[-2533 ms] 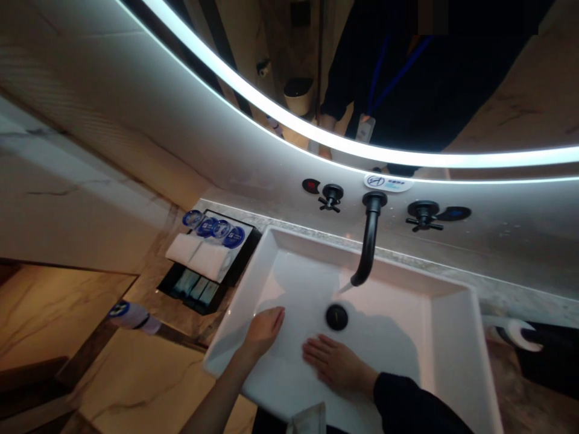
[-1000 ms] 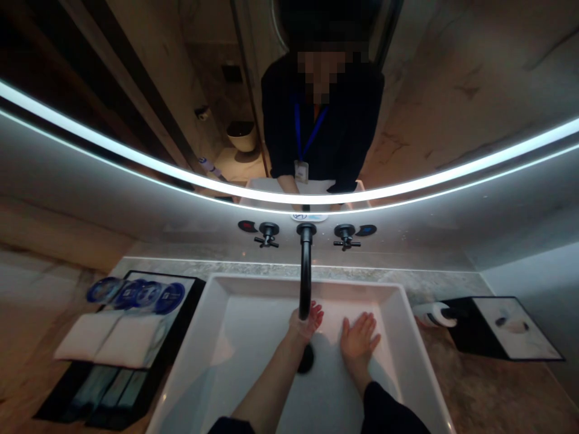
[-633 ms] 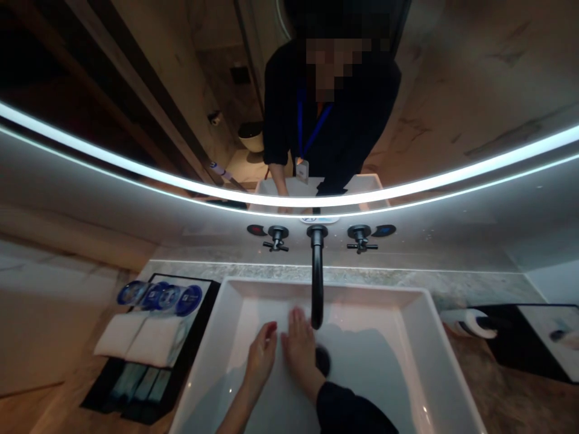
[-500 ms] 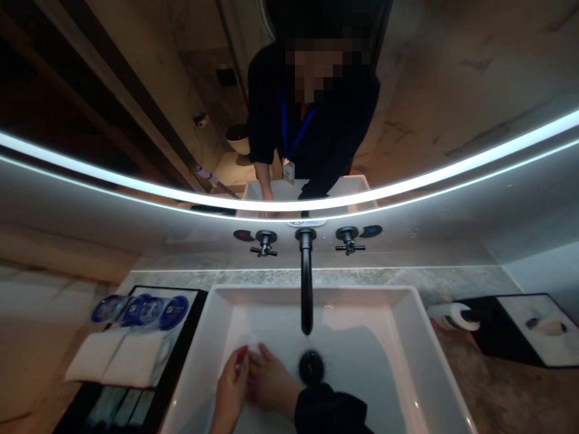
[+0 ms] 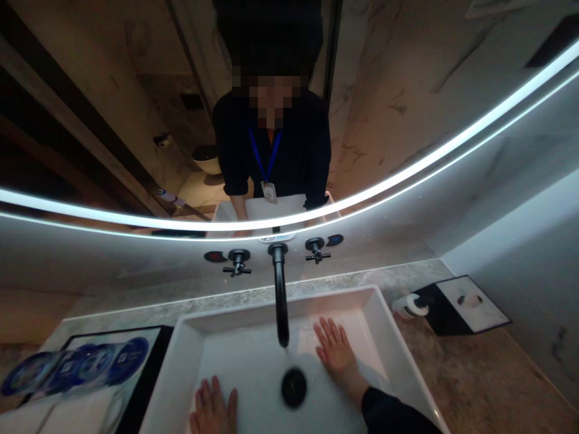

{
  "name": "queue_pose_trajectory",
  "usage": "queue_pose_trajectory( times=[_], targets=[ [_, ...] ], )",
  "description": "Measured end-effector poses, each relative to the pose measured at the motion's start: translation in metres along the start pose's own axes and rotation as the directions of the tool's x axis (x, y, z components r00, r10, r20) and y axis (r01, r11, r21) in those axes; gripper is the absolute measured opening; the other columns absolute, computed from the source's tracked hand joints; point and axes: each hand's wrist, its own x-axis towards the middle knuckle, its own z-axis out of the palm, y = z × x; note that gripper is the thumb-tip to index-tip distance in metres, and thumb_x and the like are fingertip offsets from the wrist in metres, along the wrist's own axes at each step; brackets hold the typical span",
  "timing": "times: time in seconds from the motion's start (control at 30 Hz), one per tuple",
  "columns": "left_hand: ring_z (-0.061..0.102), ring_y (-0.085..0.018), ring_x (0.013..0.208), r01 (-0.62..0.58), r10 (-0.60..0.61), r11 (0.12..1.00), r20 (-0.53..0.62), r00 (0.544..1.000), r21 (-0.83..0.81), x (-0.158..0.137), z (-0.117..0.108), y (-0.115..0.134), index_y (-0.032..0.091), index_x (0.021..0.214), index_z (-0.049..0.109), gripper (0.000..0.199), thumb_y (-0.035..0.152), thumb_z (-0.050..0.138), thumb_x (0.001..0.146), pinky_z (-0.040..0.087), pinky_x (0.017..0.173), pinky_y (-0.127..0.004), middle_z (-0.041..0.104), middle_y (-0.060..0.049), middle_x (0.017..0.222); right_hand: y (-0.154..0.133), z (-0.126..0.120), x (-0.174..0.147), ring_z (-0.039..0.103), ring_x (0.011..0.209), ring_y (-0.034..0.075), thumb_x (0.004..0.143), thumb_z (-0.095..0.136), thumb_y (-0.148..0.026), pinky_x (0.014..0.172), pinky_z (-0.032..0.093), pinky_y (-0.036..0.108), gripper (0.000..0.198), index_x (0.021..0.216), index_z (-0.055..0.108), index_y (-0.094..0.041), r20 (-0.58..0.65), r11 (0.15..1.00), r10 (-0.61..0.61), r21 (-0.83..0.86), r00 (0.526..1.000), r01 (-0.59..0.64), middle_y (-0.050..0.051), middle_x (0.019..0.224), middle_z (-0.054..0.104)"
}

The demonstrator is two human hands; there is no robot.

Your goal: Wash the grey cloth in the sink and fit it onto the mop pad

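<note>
My left hand (image 5: 213,408) is in the left part of the white rectangular washbasin (image 5: 407,337), fingers stretched out and holding nothing. Farther back and to the right, my right hand (image 5: 337,352) lies over the basin floor near the back right corner, its fingers spread and free of any object. A dark sleeve covers my right forearm. Between the hands, a black spout (image 5: 281,301) reaches over the basin, with the round black drain (image 5: 294,387) below it. Whether the palms touch the basin is unclear.
Cross-shaped taps, a left one (image 5: 238,263) and a right one (image 5: 316,250), flank the spout. A pump bottle (image 5: 411,306) and a tissue box (image 5: 468,306) stand right. At left, a tray (image 5: 147,380) carries blue round packets (image 5: 90,364) and white towels (image 5: 81,413). A lit mirror (image 5: 384,120) hangs above.
My hands were together at the basin's left side. They have parted and opened, the right one moving far to the right. The view has tilted and shifted right.
</note>
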Motion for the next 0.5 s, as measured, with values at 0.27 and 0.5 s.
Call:
queue_pose_trajectory(
  times=[0.27,0.5],
  targets=[
    [0.024,-0.034,0.144,-0.215,0.216,0.976,-0.040,0.976,0.027,-0.013,0.007,0.009,0.017,0.152,0.018,0.063,0.042,0.024,0.095,0.025,0.111,-0.063,0.035,-0.019,0.152,-0.052,0.029,-0.057,0.036,0.139,0.030,0.094,0.045,-0.032,0.110,0.041,0.050,0.055,0.145,0.037,-0.017,0.066,0.992,0.045,0.118,0.997,-0.053,0.010,0.151,0.037],
    [0.028,-0.040,0.141,0.012,-0.004,0.991,-0.062,0.998,0.133,0.008,0.000,0.038,0.004,0.145,0.033,0.063,0.042,0.023,0.097,0.032,0.104,-0.066,0.032,-0.028,0.151,-0.080,0.006,-0.030,0.043,0.135,0.027,0.094,0.047,-0.035,0.107,0.046,0.045,0.054,0.145,0.037,-0.019,-0.026,0.967,-0.206,0.148,0.978,0.208,0.009,0.148,0.044]
  ],
)
